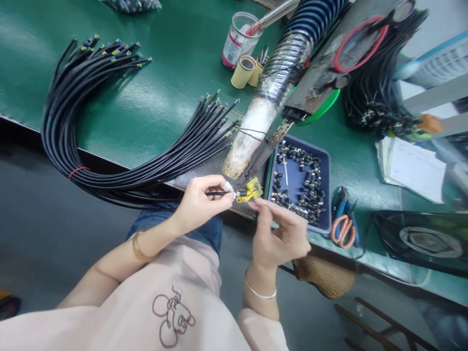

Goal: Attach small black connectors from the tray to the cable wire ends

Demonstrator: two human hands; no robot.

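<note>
My left hand (pixel 204 201) pinches the end of a black cable (pixel 218 193), which points right toward a small yellow clamp (pixel 250 191) at the table's front edge. A whitish covering is on one of its fingertips. On the clamp's other side, my right hand (pixel 280 231) is closed, thumb and fingers pressed together close to the clamp. What lies between those fingers is blurred and too small to name. From the left, a bundle of black cables (pixel 146 175) with coloured wire ends curves in beside my left hand. A blue tray (pixel 325 195) of small black-and-metal connectors (pixel 310 187) stands right of the clamp.
A ribbed duct (pixel 274 78) hangs low above the clamp, beside a grey metal arm (pixel 314 83). Behind stand a plastic cup (pixel 234 46) and a cardboard tube (pixel 243 73). Pliers (pixel 343 224) and papers (pixel 417 170) lie right, with more black cables (pixel 376 83) behind.
</note>
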